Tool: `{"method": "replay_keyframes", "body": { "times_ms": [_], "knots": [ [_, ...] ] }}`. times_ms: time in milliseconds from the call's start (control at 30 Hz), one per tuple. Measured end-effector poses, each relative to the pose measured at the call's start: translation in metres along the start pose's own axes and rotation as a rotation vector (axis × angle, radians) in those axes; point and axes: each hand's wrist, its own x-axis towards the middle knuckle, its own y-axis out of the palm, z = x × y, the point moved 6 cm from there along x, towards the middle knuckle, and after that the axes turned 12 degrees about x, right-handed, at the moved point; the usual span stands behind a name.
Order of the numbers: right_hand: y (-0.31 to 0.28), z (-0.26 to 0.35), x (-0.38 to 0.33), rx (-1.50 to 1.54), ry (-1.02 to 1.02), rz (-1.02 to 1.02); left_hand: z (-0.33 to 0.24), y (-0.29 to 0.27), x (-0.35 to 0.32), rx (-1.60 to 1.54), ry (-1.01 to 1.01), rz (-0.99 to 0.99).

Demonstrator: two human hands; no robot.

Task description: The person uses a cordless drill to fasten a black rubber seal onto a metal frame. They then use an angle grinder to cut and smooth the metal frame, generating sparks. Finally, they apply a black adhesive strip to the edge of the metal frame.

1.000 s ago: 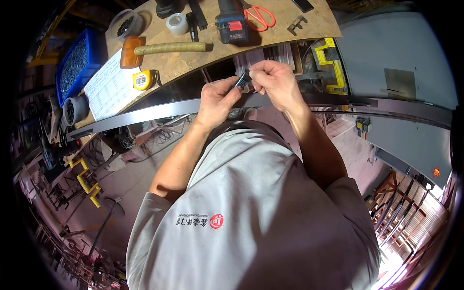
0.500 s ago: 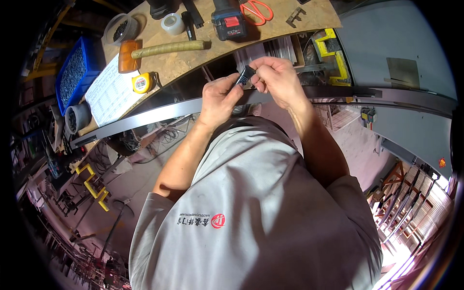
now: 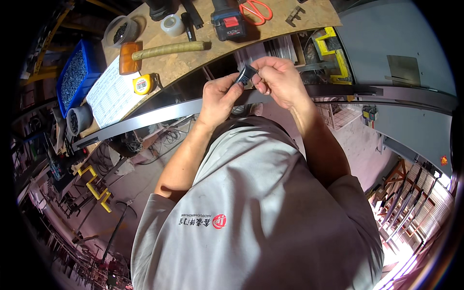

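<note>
Just beyond my waist, my left hand [image 3: 220,97] grips a small black plastic piece with a ribbed side [image 3: 245,75] between thumb and fingers. My right hand [image 3: 280,82] is closed in a pinch against the right end of that piece. Whether a separate small part sits between those fingertips is too small to tell. Under both hands, a long grey metal profile [image 3: 159,115] runs across from left to right along the near side of the bench.
On the wooden bench [image 3: 181,63] lie a mallet [image 3: 169,49], tape measure [image 3: 142,84], printed sheet [image 3: 113,94], tape roll [image 3: 172,25], cordless tool [image 3: 228,24] and orange-handled scissors [image 3: 256,12]. A blue bin of screws [image 3: 77,75] stands left; a grey panel [image 3: 386,43] lies right.
The black piece has turned slightly in my left hand, showing more of its smooth upper face. Both hands stay nearly in place, and the view has shifted a little.
</note>
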Motion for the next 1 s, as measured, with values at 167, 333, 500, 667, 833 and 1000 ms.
{"method": "replay_keyframes", "body": {
  "times_ms": [167,333,500,667,833,1000],
  "knots": [
    [0.013,0.007,-0.008,-0.039,-0.093,0.030,0.000,0.000,0.002,-0.123,-0.053,-0.005],
    [0.025,0.016,-0.021,-0.299,-0.192,-0.070,0.002,0.006,-0.002,-0.083,-0.004,-0.111],
    [0.026,0.020,-0.025,-0.440,-0.267,-0.050,-0.009,0.003,0.000,0.087,0.066,-0.103],
    [0.033,0.031,-0.031,-0.680,-0.384,-0.051,-0.028,0.000,-0.001,0.158,0.110,-0.117],
    [0.031,0.033,-0.030,-0.859,-0.544,-0.084,-0.025,0.003,-0.002,0.096,0.074,-0.051],
    [0.023,0.027,-0.024,-0.641,-0.524,-0.134,-0.016,0.001,0.000,0.026,0.028,-0.008]
  ]
}}
